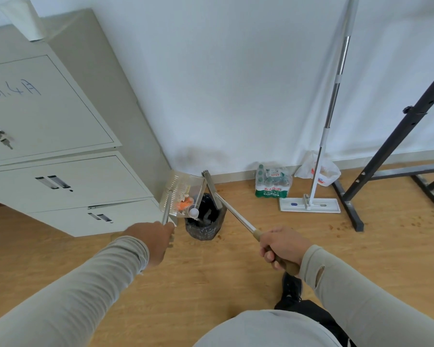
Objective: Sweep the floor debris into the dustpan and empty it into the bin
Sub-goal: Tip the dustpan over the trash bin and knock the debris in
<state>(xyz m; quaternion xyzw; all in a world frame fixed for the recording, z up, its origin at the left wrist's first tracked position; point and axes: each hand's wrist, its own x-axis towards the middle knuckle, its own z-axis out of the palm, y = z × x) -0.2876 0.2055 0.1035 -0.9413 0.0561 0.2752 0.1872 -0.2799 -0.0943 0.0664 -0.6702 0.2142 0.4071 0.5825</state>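
Cabinet [60, 171] fills my ten o'clock, grey and tall, and it crowds the corner where I work, so I judge the tipping has to happen close against its side without knocking it. Floor [211, 271] of pale wood lies under everything; small brown specks lie on it out at three o'clock near the black stand [386, 151], so I judge more sweeping may be left after this dump. Mop [318, 156] leans on the wall at one o'clock, well apart from my tools.

The bin [206, 225], lined with a black bag, stands at twelve o'clock just beside the cabinet's foot. Over its far left rim I hold the clear dustpan [179, 194], tilted, with its debris [186, 204] of orange and white scraps gathered at the low edge above the bin's mouth. My left hand [152, 242] has its fingers wrapped round the dustpan's metal handle. My right hand [282, 247] has its fingers clenched round the tan grip of the broom [233, 211], whose head reaches to the bin's far right rim.

To do this well, I think I should raise the handle slowly so the scraps slide and do not bounce, keep the pan's lip inside the rim, and use the broom head to coax out what clings.
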